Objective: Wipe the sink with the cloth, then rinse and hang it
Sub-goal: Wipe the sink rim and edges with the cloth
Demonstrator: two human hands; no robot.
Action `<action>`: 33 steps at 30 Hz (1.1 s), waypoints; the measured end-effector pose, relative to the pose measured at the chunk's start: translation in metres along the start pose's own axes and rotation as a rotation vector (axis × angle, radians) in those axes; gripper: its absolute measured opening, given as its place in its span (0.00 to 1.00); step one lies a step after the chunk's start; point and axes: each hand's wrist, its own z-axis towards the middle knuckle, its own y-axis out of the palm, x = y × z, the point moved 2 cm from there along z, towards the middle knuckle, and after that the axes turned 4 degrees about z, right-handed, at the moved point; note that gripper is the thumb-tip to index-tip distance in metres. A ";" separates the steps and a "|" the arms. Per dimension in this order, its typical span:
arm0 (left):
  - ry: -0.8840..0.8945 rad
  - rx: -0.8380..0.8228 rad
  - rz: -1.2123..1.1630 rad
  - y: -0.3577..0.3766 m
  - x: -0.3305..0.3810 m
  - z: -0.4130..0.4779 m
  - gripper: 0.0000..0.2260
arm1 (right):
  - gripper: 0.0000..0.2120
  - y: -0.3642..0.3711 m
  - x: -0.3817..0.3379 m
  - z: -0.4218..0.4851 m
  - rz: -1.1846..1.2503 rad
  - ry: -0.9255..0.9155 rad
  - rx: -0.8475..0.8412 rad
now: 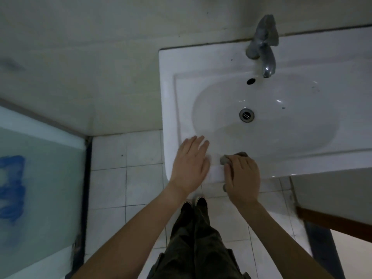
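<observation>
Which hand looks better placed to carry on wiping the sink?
The right hand. It already grips the grey cloth on the sink's front rim, next to the basin. The left hand lies flat and open on the rim's corner, holding nothing, and seems only to brace.

White ceramic sink (169,93) stands against the wall, metal tap (263,49) at its rear rim, round metal drain (246,115) central in the basin, both hands on the near rim, right hand (242,178) over crumpled grey cloth (226,159), left hand (190,166) just beside.
</observation>
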 end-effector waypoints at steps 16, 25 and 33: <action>-0.570 0.119 -0.571 0.007 -0.072 0.003 0.25 | 0.12 0.062 -0.102 0.004 -0.079 -0.118 -0.099; -0.556 0.154 -0.523 0.001 -0.069 0.003 0.25 | 0.18 0.077 -0.099 0.071 -0.133 -0.116 -0.189; -0.540 0.175 -0.581 0.007 -0.073 -0.001 0.26 | 0.10 0.089 -0.091 0.222 0.256 -0.089 0.103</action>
